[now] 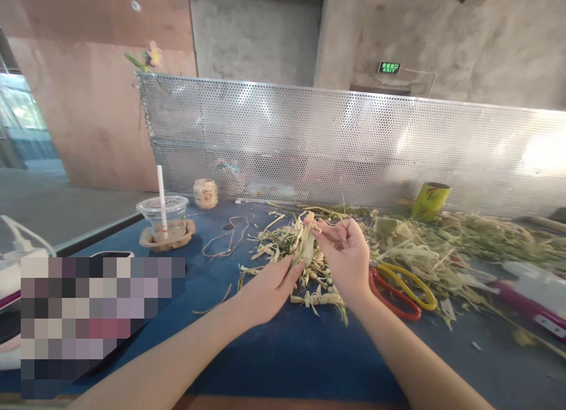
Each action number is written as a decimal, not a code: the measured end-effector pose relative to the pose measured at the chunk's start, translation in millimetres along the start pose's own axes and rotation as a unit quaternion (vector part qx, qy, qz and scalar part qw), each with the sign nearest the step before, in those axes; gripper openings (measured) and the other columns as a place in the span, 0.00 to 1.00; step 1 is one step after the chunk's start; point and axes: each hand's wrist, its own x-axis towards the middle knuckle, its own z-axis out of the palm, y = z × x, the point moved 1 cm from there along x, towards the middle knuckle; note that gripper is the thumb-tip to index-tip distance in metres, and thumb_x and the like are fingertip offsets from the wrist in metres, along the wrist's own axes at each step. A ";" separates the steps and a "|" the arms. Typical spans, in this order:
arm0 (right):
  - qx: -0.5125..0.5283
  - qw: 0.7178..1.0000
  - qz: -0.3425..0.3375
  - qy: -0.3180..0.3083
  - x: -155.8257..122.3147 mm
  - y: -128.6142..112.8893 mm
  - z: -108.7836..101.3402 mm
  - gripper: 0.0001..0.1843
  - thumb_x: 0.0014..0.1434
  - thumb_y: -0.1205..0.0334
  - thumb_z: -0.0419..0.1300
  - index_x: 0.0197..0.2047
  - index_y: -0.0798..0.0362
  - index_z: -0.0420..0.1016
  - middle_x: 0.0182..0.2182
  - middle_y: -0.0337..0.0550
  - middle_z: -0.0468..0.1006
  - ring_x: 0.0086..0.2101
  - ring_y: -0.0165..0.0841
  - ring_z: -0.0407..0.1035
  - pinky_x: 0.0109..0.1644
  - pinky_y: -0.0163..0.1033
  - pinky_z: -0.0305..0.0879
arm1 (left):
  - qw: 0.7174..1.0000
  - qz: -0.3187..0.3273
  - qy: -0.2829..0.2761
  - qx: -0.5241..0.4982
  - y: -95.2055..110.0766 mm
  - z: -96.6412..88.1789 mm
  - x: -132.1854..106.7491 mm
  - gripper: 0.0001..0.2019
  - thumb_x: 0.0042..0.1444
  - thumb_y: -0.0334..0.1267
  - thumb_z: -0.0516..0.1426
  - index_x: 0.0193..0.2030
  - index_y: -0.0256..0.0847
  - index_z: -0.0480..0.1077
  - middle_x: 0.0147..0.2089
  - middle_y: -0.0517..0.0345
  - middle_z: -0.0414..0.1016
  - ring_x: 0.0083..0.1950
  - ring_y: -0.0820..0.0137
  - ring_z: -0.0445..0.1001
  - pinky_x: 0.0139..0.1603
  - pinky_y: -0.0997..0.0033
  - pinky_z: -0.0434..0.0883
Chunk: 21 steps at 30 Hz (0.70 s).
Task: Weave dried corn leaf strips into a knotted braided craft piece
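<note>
My left hand (269, 286) and my right hand (347, 253) hold one pale dried leaf strip (305, 245) upright above the blue table (287, 351). The left hand's fingers pinch the strip's lower end. My right hand's fingertips pinch its upper end, fingers curled. Under both hands lies a heap of dried leaf strips (287, 251) with a short braided piece (321, 298).
Red and yellow scissors (398, 286) lie just right of my right hand. A plastic cup with a straw (165, 218) stands at left, a small jar (206, 193) and a yellow cup (430, 200) by the perforated metal screen (354, 144). A glue gun (528, 295) lies far right.
</note>
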 end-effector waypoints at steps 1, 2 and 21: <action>0.000 1.000 0.006 0.000 -0.1 0.2 -0.2 0.19 0.50 0.67 0.58 0.24 0.48 0.46 0.20 0.31 0.67 0.40 0.36 0.72 0.49 0.47 0.64 | 1.000 0.001 -0.002 0.010 0.8 -0.2 -0.4 0.15 0.59 0.48 0.41 0.27 0.42 0.57 0.20 0.63 0.58 0.23 0.71 0.59 0.26 0.70 0.54; -0.002 1.000 0.012 0.003 -0.3 0.3 -0.4 0.19 0.50 0.67 0.58 0.24 0.48 0.46 0.19 0.31 0.65 0.40 0.36 0.72 0.45 0.45 0.66 | 1.000 0.000 -0.005 0.013 1.4 -0.3 -0.8 0.15 0.59 0.48 0.41 0.27 0.43 0.57 0.20 0.63 0.58 0.23 0.70 0.59 0.26 0.70 0.54; 0.020 1.000 0.008 -0.001 7.2 -5.9 -5.7 0.18 0.51 0.70 0.55 0.27 0.49 0.45 0.47 0.46 0.72 0.37 0.32 0.73 0.41 0.40 0.69 | 0.916 -0.044 -0.065 -0.394 -5.4 6.8 5.2 0.17 0.56 0.53 0.44 0.32 0.40 0.58 0.21 0.68 0.50 0.21 0.77 0.49 0.24 0.75 0.53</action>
